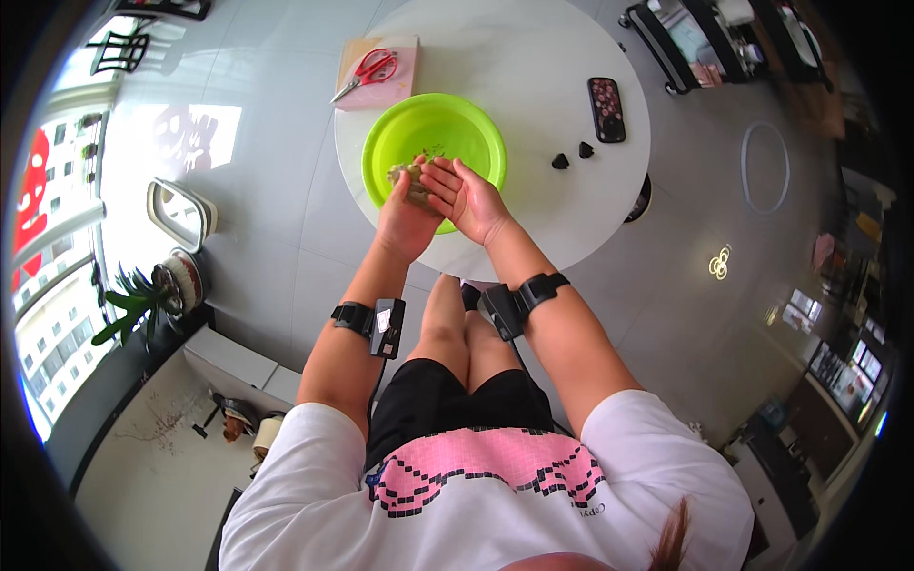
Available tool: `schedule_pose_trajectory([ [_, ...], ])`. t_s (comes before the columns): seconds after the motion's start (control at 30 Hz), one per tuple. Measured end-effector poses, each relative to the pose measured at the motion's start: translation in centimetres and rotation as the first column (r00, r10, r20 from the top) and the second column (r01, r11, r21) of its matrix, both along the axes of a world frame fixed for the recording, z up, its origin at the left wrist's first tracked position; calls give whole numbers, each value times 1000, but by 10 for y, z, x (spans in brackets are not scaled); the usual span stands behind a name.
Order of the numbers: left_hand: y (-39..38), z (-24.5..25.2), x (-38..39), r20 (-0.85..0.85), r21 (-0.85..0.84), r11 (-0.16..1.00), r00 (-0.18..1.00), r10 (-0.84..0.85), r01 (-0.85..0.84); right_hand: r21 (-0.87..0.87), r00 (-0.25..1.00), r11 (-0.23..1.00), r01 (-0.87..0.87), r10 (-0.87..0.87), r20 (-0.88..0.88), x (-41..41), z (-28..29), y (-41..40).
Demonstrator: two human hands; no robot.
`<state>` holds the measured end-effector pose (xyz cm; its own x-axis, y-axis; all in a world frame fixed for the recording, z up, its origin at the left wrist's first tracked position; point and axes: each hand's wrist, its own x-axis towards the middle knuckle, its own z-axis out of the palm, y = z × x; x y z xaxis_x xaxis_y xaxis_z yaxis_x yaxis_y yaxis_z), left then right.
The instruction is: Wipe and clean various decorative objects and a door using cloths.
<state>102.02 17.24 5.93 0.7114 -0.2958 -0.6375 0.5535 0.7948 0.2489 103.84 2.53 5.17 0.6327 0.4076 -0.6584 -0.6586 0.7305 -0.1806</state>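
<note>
Both my hands are over a lime-green plastic basin (pixel 493 143). My left hand (pixel 408 227) holds a pale beige, crumpled clump (pixel 420 190), thumb up along its near side; its exact kind cannot be made out. My right hand (pixel 468 196) is beside it, wet palm turned up and fingers extended, with the fingertips close against or over the clump. The right fingers hide part of it. Small dark bits (pixel 433 151) lie in the basin beyond the hands.
The basin stands on a round white table (pixel 528 214). Red-handled scissors (pixel 371 71) lie on a pink box (pixel 396 89) at the back left. On the right are a phone in a patterned case (pixel 607 110) and two small black objects (pixel 573 155). A wheeled cart (pixel 692 43) stands beyond.
</note>
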Motion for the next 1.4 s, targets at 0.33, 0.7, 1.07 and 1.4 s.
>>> schedule_pose_trajectory([
  [0.33,-49,68,-61,303,754,639,783,-543,152,66,982,986,156,-162,97,-66,40,-12],
  [0.7,-56,141,-77,-144,841,-106,31,-989,530,-398,984,900,176,-165,62,-157,35,-33],
  [1.07,201,176,-88,-253,931,-27,591,-766,363,-801,924,482,-355,51,-379,-135,85,-42],
  [1.4,560,193,-197,-632,760,-177,649,-424,625,-881,849,-153,-448,235,-473,-70,83,-52],
])
